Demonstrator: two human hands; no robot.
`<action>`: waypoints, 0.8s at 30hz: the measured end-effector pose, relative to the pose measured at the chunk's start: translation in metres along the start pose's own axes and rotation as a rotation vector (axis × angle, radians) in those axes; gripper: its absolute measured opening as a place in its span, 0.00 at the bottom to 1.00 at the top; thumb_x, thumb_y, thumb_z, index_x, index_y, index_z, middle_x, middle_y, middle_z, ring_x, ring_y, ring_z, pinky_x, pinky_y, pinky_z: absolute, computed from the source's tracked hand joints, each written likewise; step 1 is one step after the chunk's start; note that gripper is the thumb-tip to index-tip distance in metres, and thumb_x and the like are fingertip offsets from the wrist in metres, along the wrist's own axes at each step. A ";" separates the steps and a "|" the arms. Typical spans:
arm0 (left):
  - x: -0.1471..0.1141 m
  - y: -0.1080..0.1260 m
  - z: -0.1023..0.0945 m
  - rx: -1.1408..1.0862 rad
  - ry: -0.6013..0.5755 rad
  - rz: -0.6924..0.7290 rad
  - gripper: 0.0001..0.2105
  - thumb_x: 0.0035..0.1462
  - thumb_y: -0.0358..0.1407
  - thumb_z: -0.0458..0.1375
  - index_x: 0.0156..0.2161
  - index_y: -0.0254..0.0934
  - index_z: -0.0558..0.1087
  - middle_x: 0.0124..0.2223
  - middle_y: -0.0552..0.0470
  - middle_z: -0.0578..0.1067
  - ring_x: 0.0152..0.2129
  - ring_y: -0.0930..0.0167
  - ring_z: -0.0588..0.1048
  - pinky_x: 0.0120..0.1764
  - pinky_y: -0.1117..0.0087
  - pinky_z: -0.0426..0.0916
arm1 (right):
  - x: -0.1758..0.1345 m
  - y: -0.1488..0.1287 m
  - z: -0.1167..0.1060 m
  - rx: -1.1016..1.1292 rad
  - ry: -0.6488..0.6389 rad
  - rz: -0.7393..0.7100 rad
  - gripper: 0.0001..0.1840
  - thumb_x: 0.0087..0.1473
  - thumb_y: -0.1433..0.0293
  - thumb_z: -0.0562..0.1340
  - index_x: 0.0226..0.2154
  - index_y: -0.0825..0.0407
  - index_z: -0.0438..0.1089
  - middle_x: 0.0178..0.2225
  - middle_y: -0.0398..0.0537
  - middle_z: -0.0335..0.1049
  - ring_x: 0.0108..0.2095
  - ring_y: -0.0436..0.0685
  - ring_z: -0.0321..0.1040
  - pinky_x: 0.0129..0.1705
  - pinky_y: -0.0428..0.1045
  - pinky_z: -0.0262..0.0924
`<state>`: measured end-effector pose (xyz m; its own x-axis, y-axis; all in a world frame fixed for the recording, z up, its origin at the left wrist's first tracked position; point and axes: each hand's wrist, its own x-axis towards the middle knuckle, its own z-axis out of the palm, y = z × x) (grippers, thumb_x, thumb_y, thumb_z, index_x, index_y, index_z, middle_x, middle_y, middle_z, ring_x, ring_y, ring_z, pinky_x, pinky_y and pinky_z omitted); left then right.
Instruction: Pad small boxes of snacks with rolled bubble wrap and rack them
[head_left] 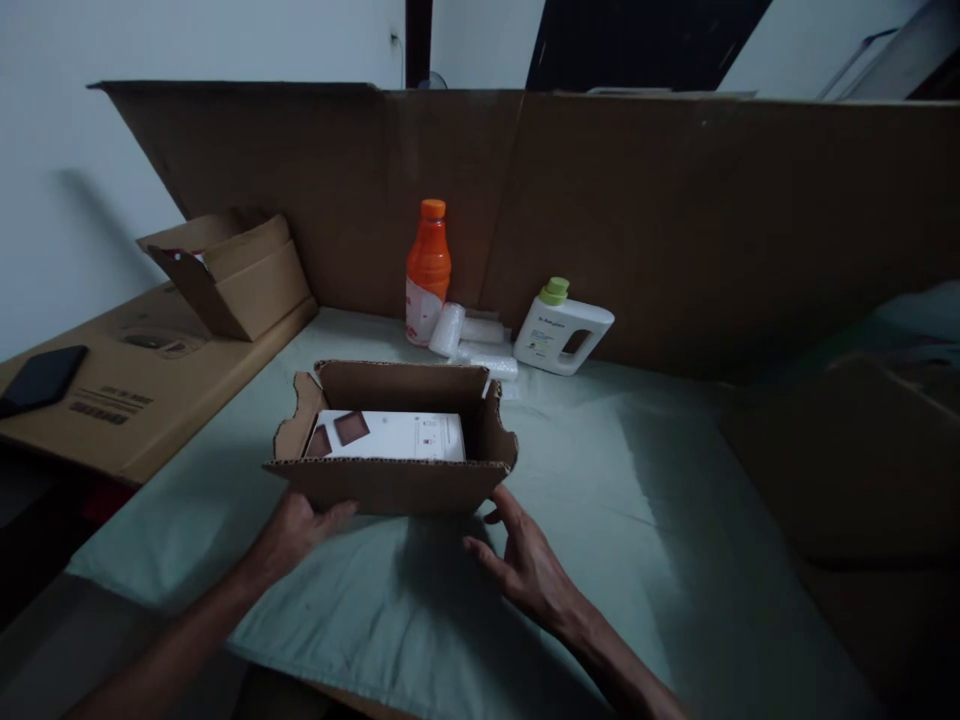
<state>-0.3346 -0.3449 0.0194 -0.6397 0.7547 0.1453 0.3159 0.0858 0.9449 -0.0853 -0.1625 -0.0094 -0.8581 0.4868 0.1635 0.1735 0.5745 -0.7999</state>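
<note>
Open carton (405, 488) hemmed in behind

Orange bottle (428, 280), bubble wrap (448, 331) and white jug (551, 338) sit between it and a cardboard wall (645, 210). Green cloth (592, 450) spreads rightward, its front edge below the left hand (301, 525). The right hand (525, 560) has its grip apart at the carton's corner; the left's I cannot tell.

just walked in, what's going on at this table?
A person has both bare hands at an open cardboard box: the left hand by its near left corner, the right hand by its near right corner. A white printed carton sits inside the box, its flaps up. Behind it on the green cloth are an orange-capped bottle, bubble wrap and a green-capped white jug.
</note>
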 end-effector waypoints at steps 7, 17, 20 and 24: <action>0.039 -0.045 0.015 0.114 0.124 -0.219 0.28 0.42 0.52 0.66 0.45 0.34 0.74 0.44 0.40 0.81 0.46 0.53 0.78 0.53 0.53 0.72 | 0.066 0.041 -0.025 -0.002 0.011 -0.101 0.29 0.58 0.68 0.57 0.61 0.50 0.64 0.60 0.55 0.68 0.55 0.62 0.70 0.50 0.57 0.70; 0.038 -0.083 0.019 0.112 0.203 -0.193 0.29 0.47 0.50 0.66 0.50 0.35 0.70 0.48 0.42 0.79 0.49 0.56 0.77 0.53 0.58 0.71 | 0.200 0.090 -0.075 -0.568 0.240 0.026 0.25 0.53 0.78 0.58 0.54 0.59 0.71 0.61 0.65 0.66 0.62 0.73 0.58 0.60 0.67 0.53; 0.038 -0.082 0.020 0.091 0.199 -0.199 0.29 0.48 0.50 0.66 0.51 0.36 0.69 0.49 0.43 0.79 0.49 0.57 0.77 0.54 0.59 0.70 | 0.211 0.094 -0.086 -0.531 0.277 0.069 0.16 0.56 0.76 0.57 0.44 0.58 0.75 0.50 0.64 0.75 0.56 0.71 0.64 0.58 0.65 0.54; 0.039 -0.084 0.019 0.119 0.207 -0.214 0.31 0.46 0.51 0.67 0.51 0.36 0.68 0.48 0.43 0.79 0.48 0.56 0.77 0.55 0.57 0.70 | 0.174 0.087 -0.123 -0.434 0.357 0.142 0.17 0.63 0.64 0.53 0.41 0.56 0.74 0.39 0.56 0.77 0.42 0.62 0.71 0.44 0.56 0.63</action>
<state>-0.3727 -0.3108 -0.0601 -0.8259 0.5636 0.0148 0.2304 0.3135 0.9212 -0.1597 0.0529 0.0201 -0.6088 0.7272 0.3173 0.5217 0.6682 -0.5304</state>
